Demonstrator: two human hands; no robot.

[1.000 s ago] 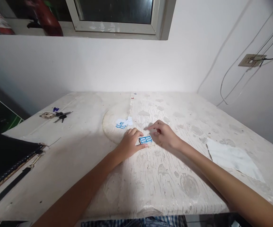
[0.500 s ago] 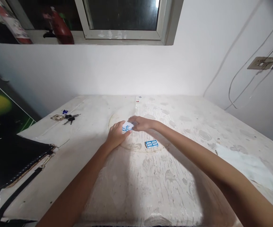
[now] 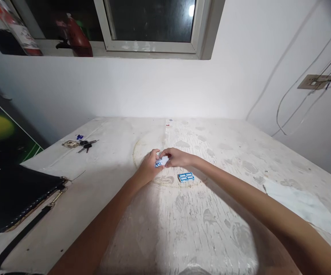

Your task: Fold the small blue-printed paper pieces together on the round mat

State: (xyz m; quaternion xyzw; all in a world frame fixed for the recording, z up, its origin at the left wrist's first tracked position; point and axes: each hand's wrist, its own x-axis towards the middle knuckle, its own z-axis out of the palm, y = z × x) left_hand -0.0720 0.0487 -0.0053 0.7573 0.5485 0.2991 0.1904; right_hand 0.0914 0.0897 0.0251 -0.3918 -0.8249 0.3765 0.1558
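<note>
Small white cards with blue markings [image 3: 159, 163] are between my two hands, just above or on the table; the fingers cover much of them. My left hand [image 3: 149, 167] is closed around their left side, its thumb on the near side. From the right, my right hand [image 3: 174, 157] pinches a plain white part of the cards with bent fingers. A small white stack with blue rectangles on top [image 3: 186, 177] lies on the table, nearer to me, below my right wrist.
Keys [image 3: 87, 144] and a small blue item [image 3: 79, 136] lie at the far left. A black bag [image 3: 19, 194] with a strap occupies the left edge. Pale paper or cloth [image 3: 302, 204] lies to the right. Behind the table [image 3: 194, 229] rises a white wall [image 3: 165, 88] with a window.
My right hand has shifted slightly against the cards, and more plain white now shows between the hands. The left hand still grips the marked side. The view has tilted slightly.
</note>
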